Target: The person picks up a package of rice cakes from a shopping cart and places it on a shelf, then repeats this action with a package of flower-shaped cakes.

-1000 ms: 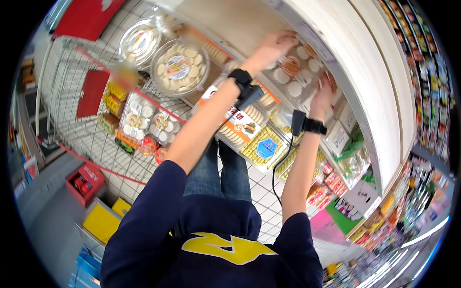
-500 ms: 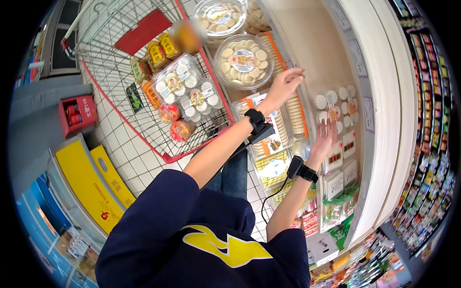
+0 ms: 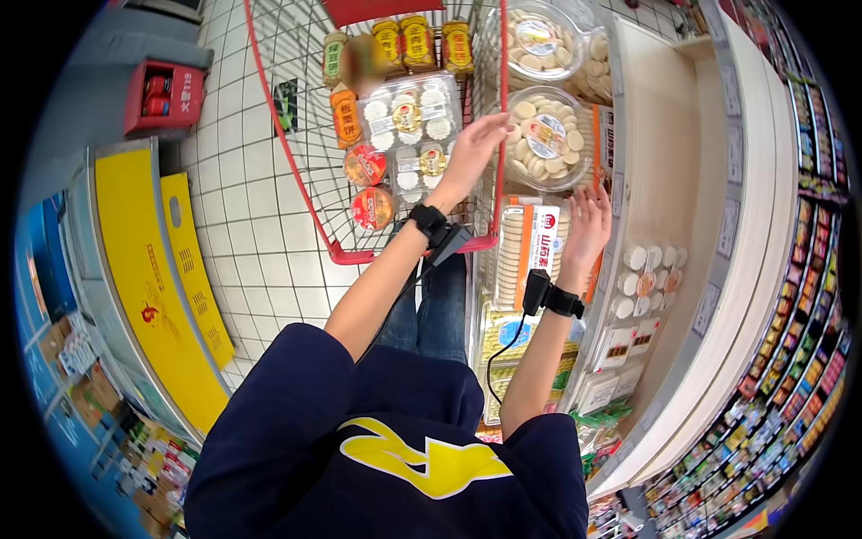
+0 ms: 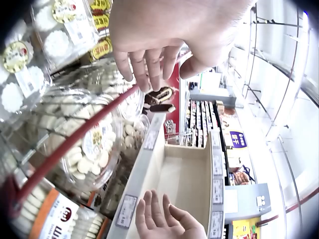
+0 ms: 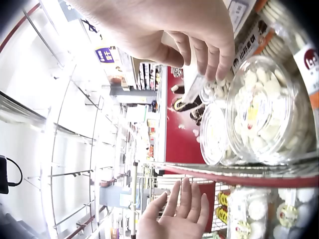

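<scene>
In the head view, my left hand (image 3: 469,163) is over the red rim of the shopping cart (image 3: 500,193), beside clear packs of white round cakes (image 3: 409,115). Its fingers are loosely bent around nothing in the left wrist view. My right hand (image 3: 585,232) is above the shelf goods, near a round clear tub of pale flat cookies (image 3: 546,135) and a tray with an orange and white label (image 3: 530,247). The right wrist view shows the same right hand (image 5: 182,40) with relaxed fingers, holding nothing.
The cart also holds yellow packs (image 3: 417,43), an orange pack (image 3: 345,117) and two red-lidded cups (image 3: 371,207). A wooden shelf bin (image 3: 660,135) with price tags runs along the right. A red box (image 3: 167,97) and yellow panels (image 3: 148,287) stand at the left.
Both hands have moved from over the shelf's small white packs toward the cart, the left to its rim and the right beside the round tub. The view has turned, with the cart now more central.
</scene>
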{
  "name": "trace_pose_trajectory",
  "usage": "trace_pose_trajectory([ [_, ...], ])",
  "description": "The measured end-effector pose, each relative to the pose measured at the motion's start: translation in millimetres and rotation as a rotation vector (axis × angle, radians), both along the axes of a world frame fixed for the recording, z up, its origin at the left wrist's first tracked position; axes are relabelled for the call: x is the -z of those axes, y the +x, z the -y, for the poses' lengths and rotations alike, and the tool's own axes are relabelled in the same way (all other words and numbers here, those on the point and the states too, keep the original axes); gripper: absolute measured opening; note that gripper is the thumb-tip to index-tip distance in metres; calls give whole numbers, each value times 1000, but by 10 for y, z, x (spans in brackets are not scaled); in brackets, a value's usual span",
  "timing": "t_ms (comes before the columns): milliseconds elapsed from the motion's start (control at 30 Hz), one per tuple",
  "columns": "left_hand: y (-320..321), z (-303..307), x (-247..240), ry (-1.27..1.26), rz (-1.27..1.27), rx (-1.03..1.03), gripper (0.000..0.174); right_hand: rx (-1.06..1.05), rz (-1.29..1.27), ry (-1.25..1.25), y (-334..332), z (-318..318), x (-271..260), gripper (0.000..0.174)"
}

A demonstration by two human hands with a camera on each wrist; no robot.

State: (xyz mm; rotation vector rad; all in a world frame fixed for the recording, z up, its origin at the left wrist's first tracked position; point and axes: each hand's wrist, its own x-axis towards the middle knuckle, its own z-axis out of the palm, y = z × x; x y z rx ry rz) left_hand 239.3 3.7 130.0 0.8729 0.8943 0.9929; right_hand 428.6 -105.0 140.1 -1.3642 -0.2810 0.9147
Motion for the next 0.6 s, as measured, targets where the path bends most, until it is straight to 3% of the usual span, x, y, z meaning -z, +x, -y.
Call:
trace_pose_trajectory([
  [333, -1352, 296, 483, -138, -207, -219, 35, -353, -69, -81, -1008, -465, 118, 35],
  [600, -1721, 603, 804, -270, -194, -338, 34, -489, -132, -195, -1291, -497, 422, 40],
])
